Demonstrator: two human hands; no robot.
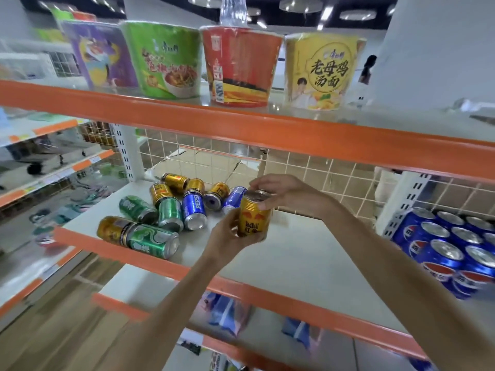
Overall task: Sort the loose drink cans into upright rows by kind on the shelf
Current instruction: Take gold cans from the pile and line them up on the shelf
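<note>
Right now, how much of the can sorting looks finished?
Barely begun. No upright row stands on this shelf yet. In hand: one gold Red Bull can, held upright by the left hand and the right hand. Left: the heap of green, blue and gold cans lying on their sides. The upright Pepsi cans sit in the neighbouring bay.

White metal shelving with orange front strips [267, 129], backed by a white wire grid panel [308, 167]. Brown cardboard [203, 164] behind the grid. Pale wood-look floor [67, 330] below left. More orange-trimmed racks [53, 167] at left. Round ceiling lights [300, 4] on a dark ceiling. Broad white column [434, 49] at right.
</note>
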